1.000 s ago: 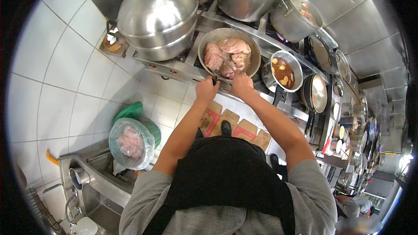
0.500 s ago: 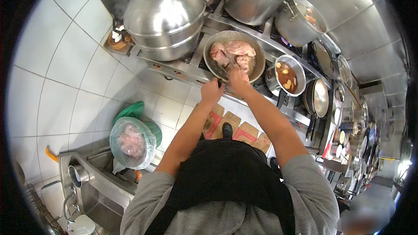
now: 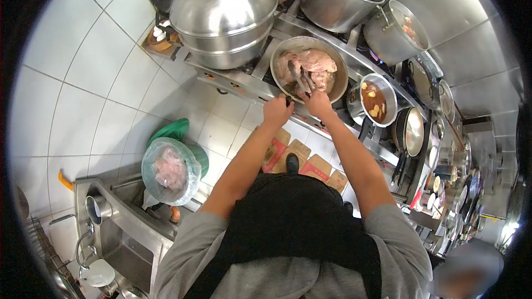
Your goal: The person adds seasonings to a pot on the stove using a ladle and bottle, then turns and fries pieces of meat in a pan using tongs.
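A wide round pan (image 3: 275,62) sits on the front of the stove with several large pieces of browned pale meat (image 3: 320,61) in it. My left hand (image 3: 277,111) is closed on the dark pan handle at the near rim. Metal tongs (image 3: 297,76) reach into the pan, their tips against the meat, and my right hand (image 3: 318,104) is wrapped round them just over the near rim. To the right stands a smaller pot (image 3: 389,95) of brown liquid with yellowish pieces.
Left of the pan is a large domed steamer (image 3: 221,8). Two tall pots (image 3: 338,5) stand behind. Stacked frying pans (image 3: 414,132) are at the right. A lined bin (image 3: 170,171) and a sink (image 3: 128,249) are lower left. Another person (image 3: 468,268) is at lower right.
The tongs have lifted and shifted left over the meat, now showing more clearly, and the meat pieces have moved in the pan. The whole view has shifted, with the stove further right.
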`<state>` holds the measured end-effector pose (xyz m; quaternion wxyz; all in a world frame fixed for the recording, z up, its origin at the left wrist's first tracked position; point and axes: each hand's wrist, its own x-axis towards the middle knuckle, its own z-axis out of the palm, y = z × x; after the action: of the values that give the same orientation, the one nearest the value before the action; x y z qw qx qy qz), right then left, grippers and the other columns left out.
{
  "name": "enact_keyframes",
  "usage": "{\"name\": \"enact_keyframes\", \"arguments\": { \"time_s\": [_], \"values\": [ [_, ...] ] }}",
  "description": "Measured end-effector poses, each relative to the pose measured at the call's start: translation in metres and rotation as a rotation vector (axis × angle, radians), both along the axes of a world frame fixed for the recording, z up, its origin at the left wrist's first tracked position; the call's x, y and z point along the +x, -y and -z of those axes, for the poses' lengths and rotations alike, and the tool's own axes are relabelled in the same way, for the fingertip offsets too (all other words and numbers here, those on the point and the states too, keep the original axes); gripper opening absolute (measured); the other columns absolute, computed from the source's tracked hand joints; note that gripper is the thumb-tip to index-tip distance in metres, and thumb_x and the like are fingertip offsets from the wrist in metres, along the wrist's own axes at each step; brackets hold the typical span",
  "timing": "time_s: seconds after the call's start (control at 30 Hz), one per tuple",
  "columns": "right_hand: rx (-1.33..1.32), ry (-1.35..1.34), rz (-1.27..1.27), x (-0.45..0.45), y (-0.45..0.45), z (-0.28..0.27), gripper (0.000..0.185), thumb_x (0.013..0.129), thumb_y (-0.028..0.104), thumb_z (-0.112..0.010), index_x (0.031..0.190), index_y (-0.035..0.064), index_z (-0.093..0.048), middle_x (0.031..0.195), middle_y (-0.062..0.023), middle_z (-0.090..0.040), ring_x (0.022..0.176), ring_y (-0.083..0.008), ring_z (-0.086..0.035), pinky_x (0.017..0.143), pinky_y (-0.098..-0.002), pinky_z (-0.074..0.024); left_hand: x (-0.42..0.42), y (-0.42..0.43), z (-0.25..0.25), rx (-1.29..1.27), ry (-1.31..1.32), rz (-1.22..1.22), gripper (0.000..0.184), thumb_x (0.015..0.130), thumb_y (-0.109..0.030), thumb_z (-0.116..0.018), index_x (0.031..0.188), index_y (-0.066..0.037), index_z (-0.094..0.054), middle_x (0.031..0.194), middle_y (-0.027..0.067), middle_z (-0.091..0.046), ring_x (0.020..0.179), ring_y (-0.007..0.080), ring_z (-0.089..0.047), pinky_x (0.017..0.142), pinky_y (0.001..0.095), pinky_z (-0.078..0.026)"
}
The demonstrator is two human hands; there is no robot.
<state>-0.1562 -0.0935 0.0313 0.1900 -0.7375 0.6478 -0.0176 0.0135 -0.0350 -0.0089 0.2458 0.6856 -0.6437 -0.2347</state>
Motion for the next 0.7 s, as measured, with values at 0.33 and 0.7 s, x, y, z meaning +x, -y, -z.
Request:
{"name": "enact_keyframes", "arguments": {
  "time_s": [0.33,0.7],
  "values": [
    [-0.026,0.148,-0.021,-0.013,0.011,0.04,0.052,0.096,0.044,-0.065,0.093,-0.0074,-0.069,0.069,-0.0228,-0.066,0.073,-0.0419,-0.069,0.072,-0.0487,-0.0546,-0.005,-0.009,0.011,-0.033,-0.091,-0.076,0.048,0.089,-0.043,-0.073,0.1,0.002,-0.059,0.086,0.0257,-0.071,0.087,0.0437,-0.07,0.077,0.0533,-0.055],
    [0.388,0.685,0.433,0.005,0.014,0.025,0.049,0.089,0.041,-0.072,0.079,-0.0068,-0.066,0.064,-0.0169,-0.065,0.06,-0.0274,-0.066,0.059,-0.0443,-0.0506,0.004,-0.002,0.007,-0.024,-0.059,-0.052,0.045,0.088,-0.038,-0.075,0.099,0.004,-0.06,0.084,0.0261,-0.07,0.082,0.0442,-0.07,0.072,0.0518,-0.056]
  ]
}}
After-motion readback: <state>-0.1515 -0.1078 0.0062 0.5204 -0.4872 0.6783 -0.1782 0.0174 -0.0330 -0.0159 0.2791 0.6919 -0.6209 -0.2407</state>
